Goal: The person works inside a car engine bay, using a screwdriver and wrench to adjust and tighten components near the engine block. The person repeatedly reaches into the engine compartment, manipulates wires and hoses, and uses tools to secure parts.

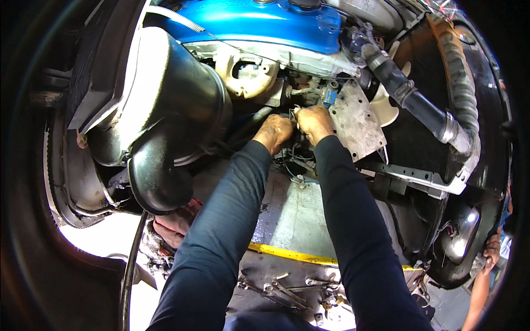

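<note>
dark sleeves (226,220) pass a black canister (190,91), contents hidden; left hand (274,132) and right hand (314,122) curled, grip unclear.

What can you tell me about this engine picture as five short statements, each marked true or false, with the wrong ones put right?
1. The left hand and right hand are close together, lower in the picture than the blue engine cover. True.
2. Both hands wear thick gloves. False: both are bare.
3. Several wrenches lie nearer the person's body than the yellow strip. True.
4. The big black canister is to the right of both arms. False: the black canister is on the left.
5. Another person's hand shows near the right edge. True.
</note>
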A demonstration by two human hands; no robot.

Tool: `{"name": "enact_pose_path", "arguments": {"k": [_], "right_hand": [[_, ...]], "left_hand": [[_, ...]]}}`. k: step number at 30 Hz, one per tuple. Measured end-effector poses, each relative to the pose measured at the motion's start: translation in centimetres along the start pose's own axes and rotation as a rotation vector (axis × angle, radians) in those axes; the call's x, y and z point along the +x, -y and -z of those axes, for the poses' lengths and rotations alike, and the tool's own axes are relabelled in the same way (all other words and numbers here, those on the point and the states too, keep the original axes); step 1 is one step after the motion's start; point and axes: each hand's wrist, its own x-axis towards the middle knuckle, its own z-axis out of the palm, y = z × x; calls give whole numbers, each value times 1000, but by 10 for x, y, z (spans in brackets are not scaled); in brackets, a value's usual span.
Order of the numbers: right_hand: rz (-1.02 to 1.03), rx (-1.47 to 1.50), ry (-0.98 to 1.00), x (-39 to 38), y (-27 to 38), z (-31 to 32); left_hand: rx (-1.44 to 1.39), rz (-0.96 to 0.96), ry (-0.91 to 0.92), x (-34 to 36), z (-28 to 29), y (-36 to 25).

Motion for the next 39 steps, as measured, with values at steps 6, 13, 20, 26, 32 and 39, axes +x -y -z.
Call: {"name": "enact_pose_path", "arguments": {"k": [6, 13, 20, 26, 32, 39], "right_hand": [[-82, -12, -89, 23, -8, -15], [-98, 19, 121, 45, -6, -6], [-172, 379, -47, 17, -11, -6], [-103, 427, -69, -46, -32, -14], [390, -114, 363, -85, -34, 18], [441, -168, 539, -87, -32, 30]], "left_hand": [[-21, 220, -6, 1, 10, -34], [-482, 377, -298, 1, 0, -32], [-149, 198, -136, 3, 2, -12], [-961, 730, -169, 15, -4, 7], [-2082, 738, 61, 6, -2, 18], [-2111, 792, -78, 3, 7, 6]]}}
